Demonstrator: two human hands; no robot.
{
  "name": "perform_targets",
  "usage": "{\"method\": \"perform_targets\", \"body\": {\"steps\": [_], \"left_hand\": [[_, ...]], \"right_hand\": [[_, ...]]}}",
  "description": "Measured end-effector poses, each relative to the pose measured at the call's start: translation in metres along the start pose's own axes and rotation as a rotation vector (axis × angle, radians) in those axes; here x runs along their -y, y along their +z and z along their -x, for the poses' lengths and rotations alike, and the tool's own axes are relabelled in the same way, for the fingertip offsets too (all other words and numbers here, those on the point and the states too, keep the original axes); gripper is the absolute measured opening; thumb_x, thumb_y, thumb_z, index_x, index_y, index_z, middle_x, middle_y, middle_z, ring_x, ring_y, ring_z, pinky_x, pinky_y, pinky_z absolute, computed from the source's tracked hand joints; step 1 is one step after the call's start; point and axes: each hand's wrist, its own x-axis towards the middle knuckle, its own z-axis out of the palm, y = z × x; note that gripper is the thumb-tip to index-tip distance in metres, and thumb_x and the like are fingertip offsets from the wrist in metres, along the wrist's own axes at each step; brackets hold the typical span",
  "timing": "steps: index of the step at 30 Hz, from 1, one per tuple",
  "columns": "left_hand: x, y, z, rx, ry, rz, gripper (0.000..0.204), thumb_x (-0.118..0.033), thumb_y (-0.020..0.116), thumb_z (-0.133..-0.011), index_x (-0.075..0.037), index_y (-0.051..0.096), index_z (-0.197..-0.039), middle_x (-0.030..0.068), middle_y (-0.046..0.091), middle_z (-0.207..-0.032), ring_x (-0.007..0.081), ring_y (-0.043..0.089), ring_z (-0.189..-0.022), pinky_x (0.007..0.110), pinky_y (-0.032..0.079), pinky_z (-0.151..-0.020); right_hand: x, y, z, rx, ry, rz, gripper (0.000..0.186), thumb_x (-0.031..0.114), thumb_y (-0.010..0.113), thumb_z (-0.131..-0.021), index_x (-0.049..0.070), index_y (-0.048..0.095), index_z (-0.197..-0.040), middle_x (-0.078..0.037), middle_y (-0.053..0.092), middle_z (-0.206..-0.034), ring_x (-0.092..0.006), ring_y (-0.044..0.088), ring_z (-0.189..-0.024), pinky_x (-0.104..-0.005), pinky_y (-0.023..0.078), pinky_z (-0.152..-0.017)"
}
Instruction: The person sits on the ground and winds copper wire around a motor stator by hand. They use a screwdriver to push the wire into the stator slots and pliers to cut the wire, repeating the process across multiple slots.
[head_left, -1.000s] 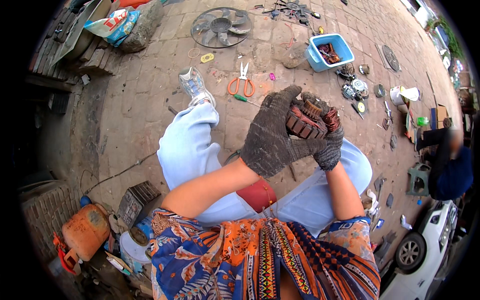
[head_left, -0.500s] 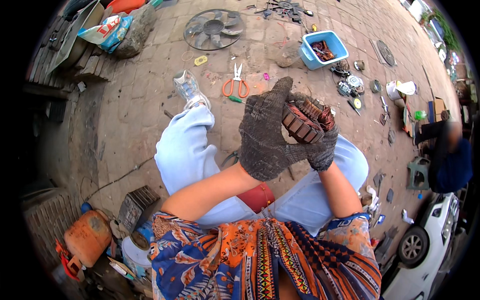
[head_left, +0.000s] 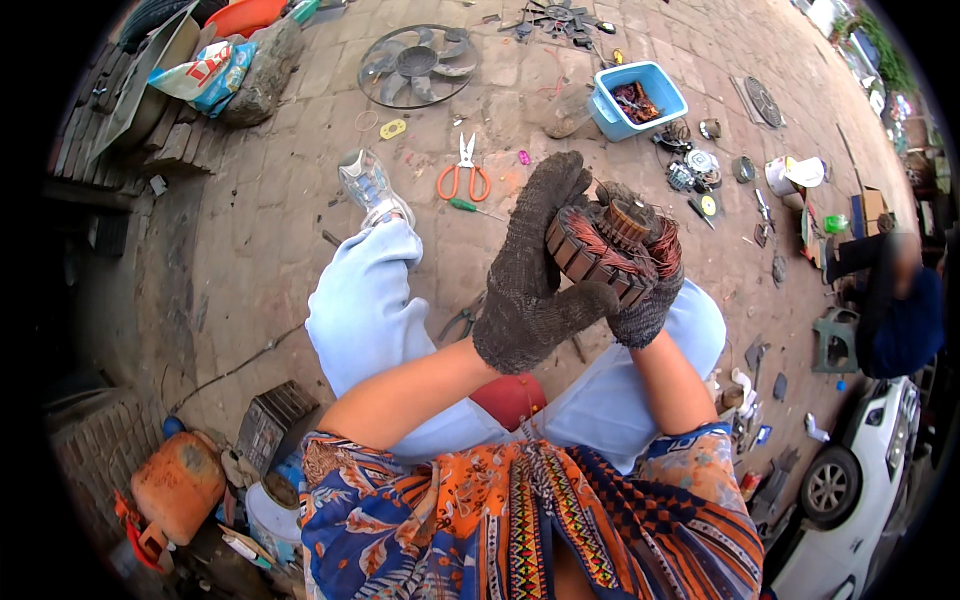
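From the head view, the person sat on a brick-paved ground (head_left: 250, 230) with pale blue trousers stretched forward and a patterned orange and blue shirt below. Both hands wore dark, coarse knitted gloves. The left hand (head_left: 530, 280) was wrapped around the near side of a motor armature (head_left: 610, 250), its thumb pressed across the lower edge and its fingers standing up along the left flank. The right hand (head_left: 650, 300) cupped the same armature from beneath and behind, fingers curled shut around it. The armature was held up above the knees: a squat cylinder of rusty brown slotted steel laminations, with a small ribbed commutator on top and reddish copper windings bulging at the right.

Everything else lay around that armature. Just beyond it, on the bricks, rested orange-handled scissors (head_left: 463, 175) with bright steel blades, and next to them a green-handled screwdriver (head_left: 470, 208). Farther beyond and to the left lay a grey plastic fan blade (head_left: 415, 65), round and many-vaned. Beyond and slightly right stood a light blue plastic tub (head_left: 635, 98), rectangular, with tangled dark red scraps inside (I could not tell what exactly). To the right were scattered small round metal parts (head_left: 690, 170). Well below and left of the armature sat a dented orange canister (head_left: 178, 485). A white sneaker (head_left: 368, 185) pointed away at the left.
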Motion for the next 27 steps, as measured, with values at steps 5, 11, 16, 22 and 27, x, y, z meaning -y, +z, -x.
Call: {"method": "perform_targets", "body": {"steps": [5, 11, 16, 22, 27], "left_hand": [[0.008, 0.001, 0.001, -0.057, -0.102, -0.022, 0.098, -0.024, 0.08, -0.064, 0.002, 0.022, -0.138, 0.0151, 0.031, -0.14, 0.0267, 0.035, -0.127, 0.039, 0.029, -0.107], [0.009, -0.007, -0.001, -0.036, 0.019, -0.208, 0.107, -0.035, 0.086, -0.058, -0.001, 0.023, -0.137, 0.0137, 0.037, -0.131, 0.0246, 0.038, -0.121, 0.038, 0.03, -0.104], [-0.001, -0.008, -0.002, -0.021, -0.018, -0.142, 0.106, -0.032, 0.087, -0.058, -0.001, 0.023, -0.137, 0.014, 0.039, -0.13, 0.0236, 0.041, -0.119, 0.037, 0.034, -0.102], [-0.009, -0.01, -0.003, -0.022, -0.01, -0.262, 0.099, -0.021, 0.083, -0.059, 0.001, 0.024, -0.135, 0.0154, 0.039, -0.133, 0.0234, 0.043, -0.12, 0.036, 0.035, -0.101], [-0.009, -0.023, -0.007, -0.114, -0.035, -0.252, 0.087, -0.016, 0.081, -0.061, 0.003, 0.032, -0.13, 0.0085, 0.054, -0.112, 0.017, 0.054, -0.1, 0.03, 0.045, -0.09]], "right_hand": [[-0.014, -0.001, 0.0, -0.021, -0.004, 0.414, 0.042, 0.0, 0.053, -0.085, 0.0, 0.044, -0.125, -0.013, 0.052, -0.124, -0.0221, 0.053, -0.112, -0.0351, 0.044, -0.095], [-0.018, 0.007, -0.004, -0.044, -0.058, 0.337, 0.043, 0.001, 0.056, -0.083, 0.0, 0.045, -0.125, -0.012, 0.052, -0.123, -0.0215, 0.053, -0.111, -0.0344, 0.044, -0.095], [-0.014, 0.013, -0.009, -0.055, -0.106, 0.384, 0.041, 0.002, 0.056, -0.083, -0.001, 0.047, -0.123, -0.012, 0.052, -0.123, -0.0214, 0.053, -0.11, -0.0344, 0.043, -0.095], [0.0, 0.025, -0.018, -0.075, -0.08, 0.431, 0.041, 0.008, 0.061, -0.08, 0.001, 0.051, -0.12, -0.014, 0.052, -0.123, -0.0244, 0.052, -0.112, -0.0356, 0.043, -0.094], [0.011, 0.02, -0.032, 0.252, -0.549, 1.206, 0.062, 0.022, 0.076, -0.068, 0.002, 0.051, -0.121, -0.016, 0.049, -0.126, -0.0289, 0.05, -0.114, -0.0381, 0.041, -0.096]]}}
